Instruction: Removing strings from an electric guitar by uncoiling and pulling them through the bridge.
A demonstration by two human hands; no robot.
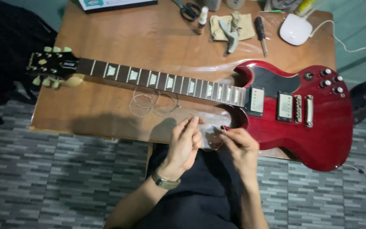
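Observation:
A red electric guitar [318, 127] lies flat across a small wooden table [157, 38], its dark neck [166, 81] running left to a black headstock [51, 64]. No strings show on the neck. Coiled loose strings [151, 101] rest on the table just below the neck. At the table's near edge both hands meet over a small clear packet [210, 136]. My left hand [185, 144], a watch on its wrist, holds the packet's left side. My right hand [240, 146] pinches its right side, touching the guitar body's lower horn.
Along the table's far edge lie scissors [188, 10], a small bottle [202, 19], a beige cloth [231, 26], a black-handled screwdriver [261, 32] and a white rounded device [295, 29] with a cable. A dark bag [5, 46] sits left. The floor has grey brick-patterned tiles.

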